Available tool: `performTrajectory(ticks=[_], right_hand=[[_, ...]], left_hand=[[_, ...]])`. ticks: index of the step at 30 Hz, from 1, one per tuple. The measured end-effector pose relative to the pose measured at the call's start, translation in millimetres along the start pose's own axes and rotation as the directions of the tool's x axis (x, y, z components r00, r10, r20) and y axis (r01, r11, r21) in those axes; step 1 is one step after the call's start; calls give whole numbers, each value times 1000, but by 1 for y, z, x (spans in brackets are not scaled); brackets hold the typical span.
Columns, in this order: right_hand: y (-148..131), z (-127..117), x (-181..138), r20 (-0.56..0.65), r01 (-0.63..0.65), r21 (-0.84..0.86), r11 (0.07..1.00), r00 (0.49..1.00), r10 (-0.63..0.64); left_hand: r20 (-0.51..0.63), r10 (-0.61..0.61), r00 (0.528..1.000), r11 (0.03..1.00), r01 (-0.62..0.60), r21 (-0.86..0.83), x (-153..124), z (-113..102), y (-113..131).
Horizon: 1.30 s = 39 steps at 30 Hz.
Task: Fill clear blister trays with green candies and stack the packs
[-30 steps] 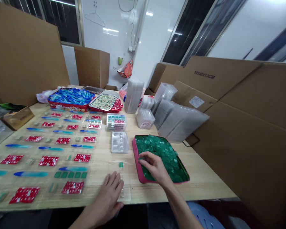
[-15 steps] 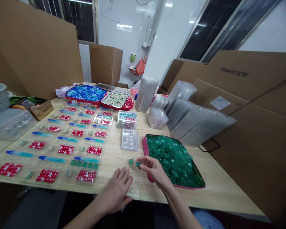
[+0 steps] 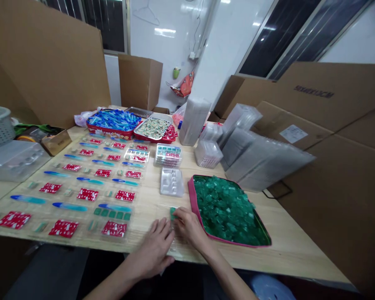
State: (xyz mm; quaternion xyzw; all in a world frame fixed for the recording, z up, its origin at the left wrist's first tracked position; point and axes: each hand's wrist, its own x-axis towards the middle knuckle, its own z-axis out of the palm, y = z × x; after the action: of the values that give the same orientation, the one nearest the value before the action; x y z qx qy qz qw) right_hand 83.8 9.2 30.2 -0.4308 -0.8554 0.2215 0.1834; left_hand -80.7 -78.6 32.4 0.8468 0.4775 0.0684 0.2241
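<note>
My left hand lies with its fingers stretched over a clear plastic tray at the table's near edge, holding it down. Just right of it, my right hand is bent over the same tray, thumb and fingers pinched together. A green square piece shows at the far end of the tray, right at those fingertips. The piece inside the pinch is mostly hidden by the fingers. Beside my right hand stands a pink-rimmed tin heaped with green translucent squares.
Rows of clear trays hold red packets and blue pens on the left. Ahead sit an unfilled clear tray and stacked filled ones. Farther back are a tin of blue pens, tall plastic stacks and cardboard boxes.
My right hand has moved left and down with the green square, from beside the tin's edge onto the clear tray. My left hand has stayed in place.
</note>
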Motion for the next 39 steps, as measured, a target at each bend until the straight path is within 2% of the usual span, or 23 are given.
performTrajectory(ticks=[3, 7, 9, 11, 13, 15, 17, 19, 22, 25, 27, 28, 30, 32, 34, 39], right_hand=[[-3, 5, 2, 17, 4, -82, 997, 1000, -2], [-7, 14, 5, 79, -15, -230, 973, 996, 34], [-9, 11, 3, 98, 21, -252, 967, 995, 4], [-8, -1, -1, 70, 74, -201, 977, 996, -61], [-1, -22, -5, -46, 70, -176, 982, 996, -80], [11, -46, -6, -195, -50, -264, 963, 981, -2], [26, -66, -4, -267, -197, -396, 897, 959, 92], [40, -77, 0, -236, -245, -481, 842, 961, 145], [50, -82, 2, -172, -214, -485, 848, 974, 148], [49, -84, -1, -203, -173, -328, 929, 973, 109], [43, -84, -5, -234, -141, -69, 988, 965, 122], [38, -83, -7, -226, -132, 109, 985, 962, 153], [27, -78, -9, -129, -142, 472, 870, 965, 227], [15, -68, -10, 17, -185, 716, 674, 969, 248], [2, -57, -10, 113, -223, 823, 523, 966, 234], [-19, -29, -11, 163, -236, 912, 335, 959, 233]], left_hand=[[-14, -6, 1000, 1000, 6, -8, 1, 5, 0], [-95, -13, 995, 1000, 12, -7, 3, 22, -7], [-132, -6, 991, 1000, 6, -1, 2, 29, -12], [-147, -6, 989, 1000, 7, 6, 2, 32, -15], [-131, -15, 991, 1000, 16, 10, 0, 30, -17], [-101, -27, 995, 999, 28, 16, 0, 26, -17], [-73, -35, 997, 999, 37, 19, 0, 22, -16], [-55, -40, 998, 999, 41, 15, -1, 20, -15], [-42, -47, 998, 999, 47, -2, -2, 16, -15], [-46, -54, 997, 998, 53, -18, -3, 12, -15], [-54, -54, 997, 998, 53, -25, -3, 10, -16], [-58, -55, 997, 998, 53, -26, -3, 9, -16], [-62, -54, 997, 998, 53, -26, -2, 8, -16], [-62, -51, 997, 998, 49, -28, -2, 8, -15], [-61, -53, 997, 998, 51, -37, -3, 7, -14], [-44, -55, 998, 997, 52, -65, -4, 3, -11]])
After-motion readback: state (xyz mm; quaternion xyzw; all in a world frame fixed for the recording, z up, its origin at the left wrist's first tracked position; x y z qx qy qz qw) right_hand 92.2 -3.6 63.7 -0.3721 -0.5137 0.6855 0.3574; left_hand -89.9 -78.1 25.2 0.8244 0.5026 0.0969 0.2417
